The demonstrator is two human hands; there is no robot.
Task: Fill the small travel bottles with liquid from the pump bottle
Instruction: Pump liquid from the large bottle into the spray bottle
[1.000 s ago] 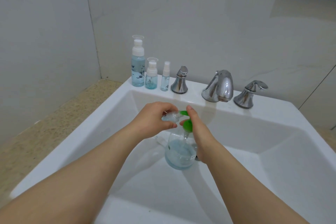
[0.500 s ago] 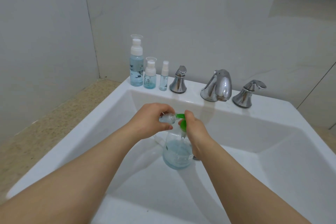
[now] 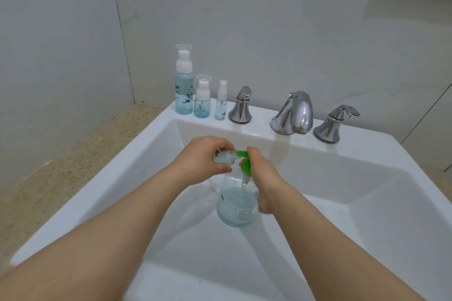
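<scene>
The left hand (image 3: 208,160) pinches a small bottle (image 3: 223,157), tipped sideways against the green spout; its contents are unclear. The right hand (image 3: 264,176) grips the pump bottle (image 3: 237,205), part-full of pale blue liquid, in the sink (image 3: 367,203). Beyond the left hand stand three capped bottles (image 3: 202,101) holding blue liquid.

Our left hand (image 3: 203,159) pinching small travel bottle (image 3: 223,157) against green nozzle (image 3: 241,153), right hand (image 3: 263,176) gripping pump bottle (image 3: 237,205) down in sink (image 3: 367,178). Three bluish bottles (image 3: 202,102) on ledge beside faucet (image 3: 292,112).
</scene>
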